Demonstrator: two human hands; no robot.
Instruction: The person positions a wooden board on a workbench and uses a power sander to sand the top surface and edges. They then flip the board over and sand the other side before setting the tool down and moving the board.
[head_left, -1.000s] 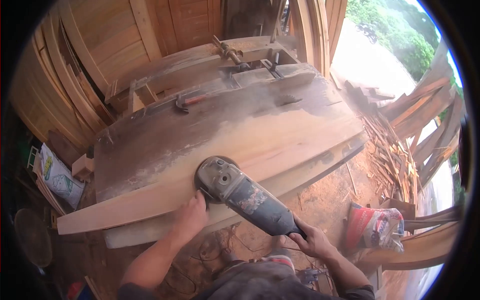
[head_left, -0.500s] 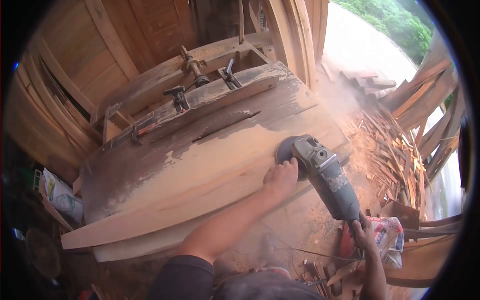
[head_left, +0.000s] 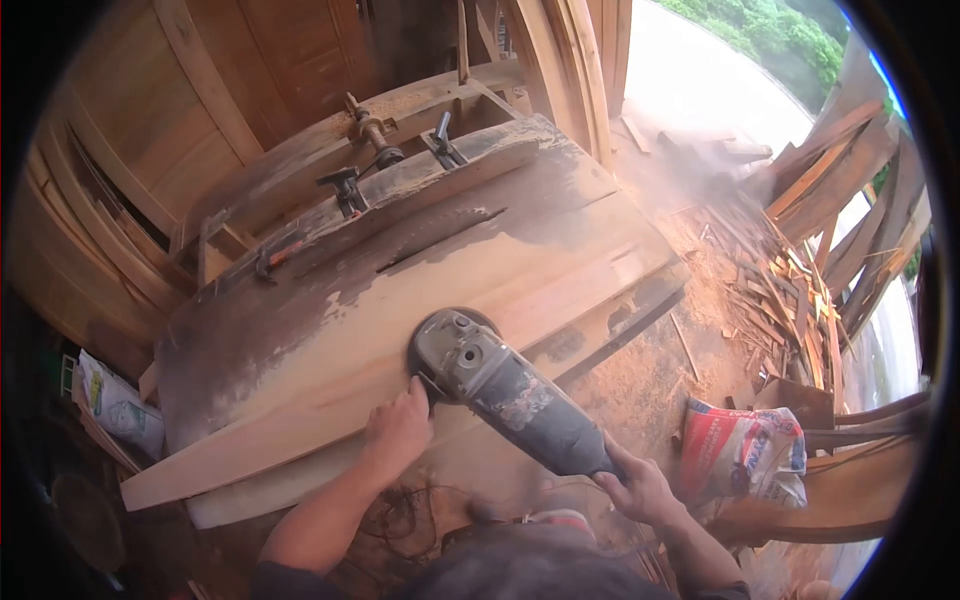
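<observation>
A grey angle grinder rests with its round disc against the pale, sanded face of a wide wooden board. My left hand is closed around the side handle near the grinder's head; most of that handle is hidden by the fingers. At the tool's rear end, my right hand wraps the back handle. The board is bare, light wood along its near side and dark with patchy edges on its far side. A long dark slot runs through the dark part.
Two clamp-like fittings and a hammer-like tool sit at the board's far side. Wood scraps and dust lie on the floor at right, near a red-and-white sack. A white sack is at left. Wooden panels lean behind.
Both hands have carried the grinder left along the board and nearer to my body. The sack at right, partly covered before, now shows more fully.
</observation>
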